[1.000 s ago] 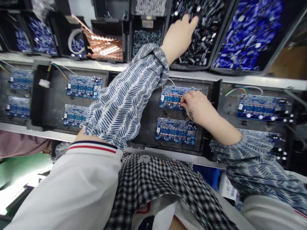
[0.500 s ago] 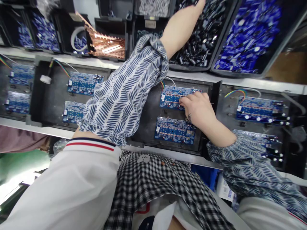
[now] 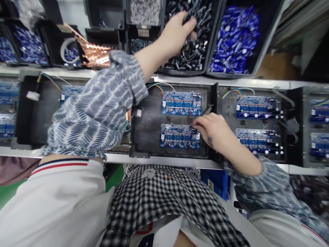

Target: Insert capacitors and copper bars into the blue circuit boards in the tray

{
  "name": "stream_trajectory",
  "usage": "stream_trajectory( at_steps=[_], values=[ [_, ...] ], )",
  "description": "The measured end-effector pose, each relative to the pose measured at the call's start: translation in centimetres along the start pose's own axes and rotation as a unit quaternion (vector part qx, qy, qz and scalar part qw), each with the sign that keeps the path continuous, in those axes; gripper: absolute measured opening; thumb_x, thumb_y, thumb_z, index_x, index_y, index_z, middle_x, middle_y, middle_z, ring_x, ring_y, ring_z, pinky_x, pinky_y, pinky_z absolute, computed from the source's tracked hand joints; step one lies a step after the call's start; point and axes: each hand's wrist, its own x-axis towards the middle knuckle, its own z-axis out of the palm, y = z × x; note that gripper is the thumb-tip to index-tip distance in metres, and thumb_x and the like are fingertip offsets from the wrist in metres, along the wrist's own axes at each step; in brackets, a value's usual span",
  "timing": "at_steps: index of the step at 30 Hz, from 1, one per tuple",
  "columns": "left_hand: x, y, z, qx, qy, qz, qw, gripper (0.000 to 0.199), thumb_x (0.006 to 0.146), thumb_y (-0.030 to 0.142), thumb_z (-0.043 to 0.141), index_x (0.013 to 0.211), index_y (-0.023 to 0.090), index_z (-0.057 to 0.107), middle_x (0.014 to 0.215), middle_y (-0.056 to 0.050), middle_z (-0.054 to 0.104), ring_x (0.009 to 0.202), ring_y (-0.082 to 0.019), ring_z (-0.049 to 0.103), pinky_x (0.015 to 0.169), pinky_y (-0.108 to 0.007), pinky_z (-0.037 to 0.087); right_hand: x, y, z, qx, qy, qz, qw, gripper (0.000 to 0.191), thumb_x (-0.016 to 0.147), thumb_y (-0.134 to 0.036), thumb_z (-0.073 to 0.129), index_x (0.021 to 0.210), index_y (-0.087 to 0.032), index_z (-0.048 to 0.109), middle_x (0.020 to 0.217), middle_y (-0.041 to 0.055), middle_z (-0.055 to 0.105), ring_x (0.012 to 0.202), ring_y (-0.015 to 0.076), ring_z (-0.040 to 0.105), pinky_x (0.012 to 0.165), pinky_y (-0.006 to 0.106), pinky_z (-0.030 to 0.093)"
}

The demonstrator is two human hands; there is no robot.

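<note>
My left hand (image 3: pixel 180 31) is over the far black plastic bin (image 3: pixel 181 72) of small, shiny black cylindrical parts (image 3: pixel 191 61), fingers curled; a dark bit shows between them, but I cannot tell whether I grip it. My right hand (image 3: pixel 214 132) has thumb and fingers drawn narrow at the far right corner of the near blue rectangular circuit board (image 3: pixel 180 137); whether a part is between the fingertips I cannot tell. That board lies flat in a shallow black tray (image 3: pixel 149 137), with the far blue circuit board (image 3: pixel 181 103), trailing coloured wires (image 3: pixel 161 90), beyond it. A white plastic connector (image 3: pixel 138 113) sits at the tray's left. To the right, another tray holds two more boards. Farther off, a bin of blue cylindrical parts (image 3: pixel 233 41) stands right of the black ones, and perforated copper strips (image 3: pixel 97 55) lie far left.
</note>
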Motion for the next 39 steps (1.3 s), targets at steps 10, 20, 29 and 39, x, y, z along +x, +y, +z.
stream_trajectory(
  at_steps=[10,20,29,39],
  values=[
    [-12.7,-1.6,2.1,-0.219,-0.163,-0.209,0.939,0.025,0.106,0.024,0.058,0.083,0.014,0.057,0.08,-0.003,0.062,0.047,-0.001,0.045,0.041,-0.015,0.02,-1.3,-0.5,-3.6,0.004,0.109,0.025,0.994,0.039,0.101,-0.032,0.052,0.139,-0.023,0.058,0.129,0.0151,0.066,0.113,0.0328,0.061,0.092,0.049,0.05],
    [-16.7,-4.0,3.7,-0.387,-0.157,-0.361,0.834,0.032,0.107,0.015,0.05,0.075,0.013,0.054,0.07,0.0,0.054,0.044,-0.001,0.042,0.036,-0.009,0.021,1.3,-0.5,-5.1,0.068,0.155,-0.082,0.982,0.022,0.102,-0.029,0.055,0.118,-0.031,0.07,0.105,0.0065,0.076,0.093,0.0277,0.069,0.082,0.044,0.054],
    [-16.8,-6.5,4.1,-0.44,-0.132,-0.477,0.75,0.026,0.106,0.016,0.048,0.082,0.012,0.057,0.075,-0.005,0.06,0.052,-0.006,0.054,0.033,-0.007,0.027,5.0,5.5,-1.1,-0.013,0.018,0.054,0.998,0.031,0.105,-0.043,0.046,0.103,-0.028,0.074,0.103,0.0098,0.076,0.096,0.032,0.062,0.087,0.055,0.047],
    [-16.7,-6.5,3.9,-0.44,-0.147,-0.479,0.745,0.023,0.106,0.015,0.048,0.086,0.009,0.058,0.076,-0.004,0.058,0.057,-0.006,0.054,0.039,-0.008,0.036,5.4,5.6,0.2,-0.065,0.05,0.006,0.997,0.036,0.104,-0.044,0.045,0.1,-0.028,0.077,0.1,0.0098,0.076,0.096,0.0336,0.062,0.082,0.054,0.044]
  ],
)
